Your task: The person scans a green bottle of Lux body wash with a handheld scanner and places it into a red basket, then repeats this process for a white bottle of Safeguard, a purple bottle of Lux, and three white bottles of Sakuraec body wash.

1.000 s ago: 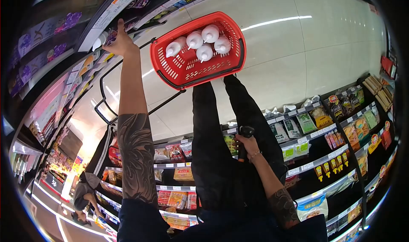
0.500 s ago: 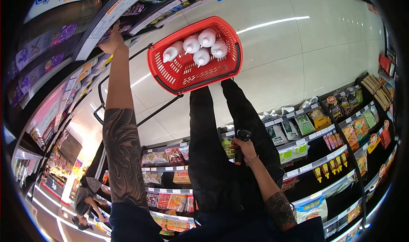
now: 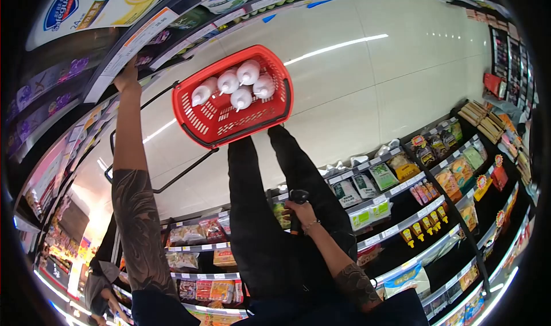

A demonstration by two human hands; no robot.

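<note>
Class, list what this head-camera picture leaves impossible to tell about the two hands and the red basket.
- Left hand: its fingers reach into the dark shelf; what they touch is hidden.
- Right hand: grips a dark handle, mostly covered by fingers, so the object stays unclear.
- White bottles in the red basket: labels too small to read.

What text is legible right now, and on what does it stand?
"Safeguard": blue oval logo on the shelf-top sign with a lemon picture.
Small print beside it: too small to read.
Price strip above the left hand: digits blurred.
Snack packets and shelf price tags: unreadable.
White bottles in the red basket: no readable label.
</note>
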